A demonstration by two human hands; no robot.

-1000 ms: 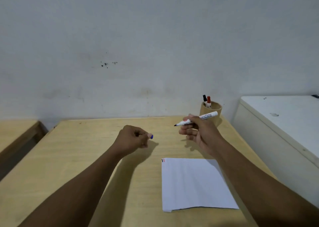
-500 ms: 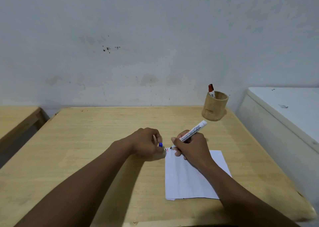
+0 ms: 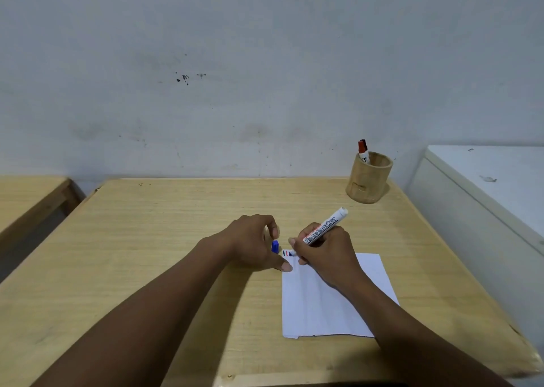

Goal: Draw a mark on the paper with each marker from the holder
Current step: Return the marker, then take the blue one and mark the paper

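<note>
A white sheet of paper (image 3: 326,304) lies on the wooden table (image 3: 147,239). My right hand (image 3: 322,250) grips a white board marker (image 3: 325,226), tip down on the paper's top left corner, where short marks (image 3: 286,253) show. My left hand (image 3: 253,241) rests just left of that corner, its fingers closed on a blue marker cap (image 3: 275,246), thumb touching the paper's edge. A wooden holder (image 3: 368,182) stands at the far right of the table with a red-capped marker (image 3: 363,150) sticking out; a dark cap shows behind it.
A grey wall rises right behind the table. A white cabinet (image 3: 485,192) stands to the right of the table, close to its edge. Part of another wooden table (image 3: 26,198) is at the far left.
Both hands came down from above the table to the paper's top left corner. The marker tip now touches the paper and a new mark shows beside the earlier ones.
</note>
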